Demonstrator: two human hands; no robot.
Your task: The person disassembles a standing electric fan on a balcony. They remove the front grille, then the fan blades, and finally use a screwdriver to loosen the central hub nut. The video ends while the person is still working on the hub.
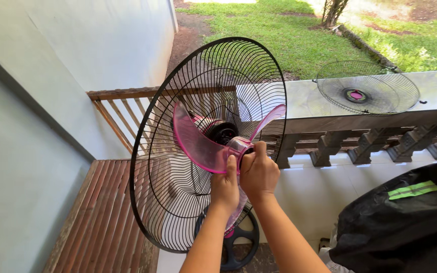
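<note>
L hand [224, 186] & R hand [258, 172] side by side, arms raised, fingers curled tight round pink fan blade [203, 146] hub, w/ rear guard [178, 167] behind.

Stone balustrade ledge [431, 103] bears a round wire fan guard [367, 93], seemingly flat

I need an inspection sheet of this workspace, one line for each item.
Surface: stone ledge on a balustrade.
Job's things: pink fan blade at the hub of the black rear grille; fan base below.
Clutter: second grille lying on the ledge; black cover at lower right.
Hands: left hand and right hand grip the blade hub.
Cables: nothing seen.
Surroundings: wall, wooden bench, lawn.
</note>
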